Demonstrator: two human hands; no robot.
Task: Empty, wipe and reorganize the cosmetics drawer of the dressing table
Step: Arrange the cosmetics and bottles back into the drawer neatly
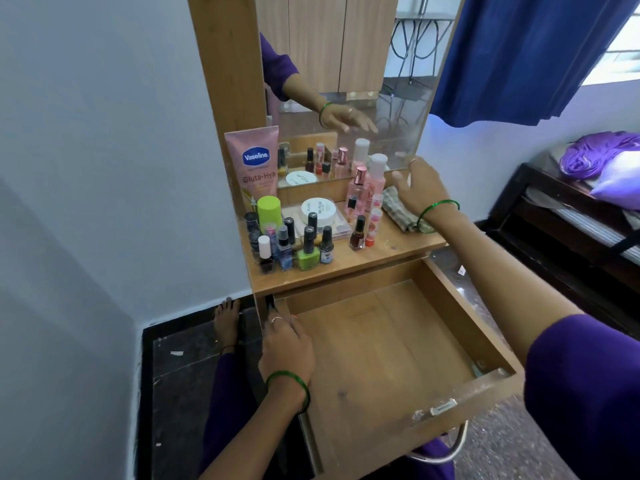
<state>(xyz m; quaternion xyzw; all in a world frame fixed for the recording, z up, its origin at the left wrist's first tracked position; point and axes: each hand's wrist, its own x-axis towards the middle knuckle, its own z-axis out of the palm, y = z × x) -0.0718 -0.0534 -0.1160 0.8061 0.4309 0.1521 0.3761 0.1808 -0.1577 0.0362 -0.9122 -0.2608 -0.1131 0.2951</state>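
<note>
Wooden drawer (391,344) stands pulled out and emptied; left hand (287,348) grips its side, right hand (420,188), fingers spread, reaches for the cloth (398,211) on the desk (391,245); a careless sweep could topple nearby bottles (362,195).

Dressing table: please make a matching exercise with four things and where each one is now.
Things:
1. drawer
2. cloth
3. lotion tube
4. left hand

Places or states:
A. leaning at the back left of the tabletop
B. on the drawer's left wall
C. pulled open, nothing inside
D. folded, below the right hand

Pairs: 1-C, 2-D, 3-A, 4-B
</note>
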